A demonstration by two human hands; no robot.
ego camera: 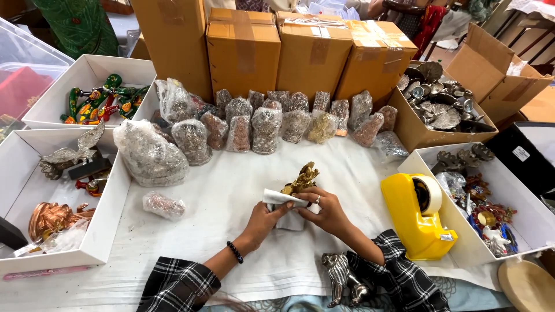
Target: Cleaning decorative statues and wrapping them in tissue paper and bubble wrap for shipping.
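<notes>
At the centre of the frame, the left hand (263,219) and right hand (328,209) each close their grip on a small shiny gold metal figurine (302,179) half-swathed in a crinkled white wrapping sheet (283,199), above the white cloth-covered desk (225,190). A glossy yellow plastic tape dispenser (417,216) stands right of them; lumpy plastic-wrapped figurines (254,128) line the upper middle before brown cardboard boxes (277,52).

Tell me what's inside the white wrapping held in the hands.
A gold figurine sticks out of the top of the white wrapping. Both hands, left and right, grip the wrap, so the figurine's lower part and base are covered.
</notes>
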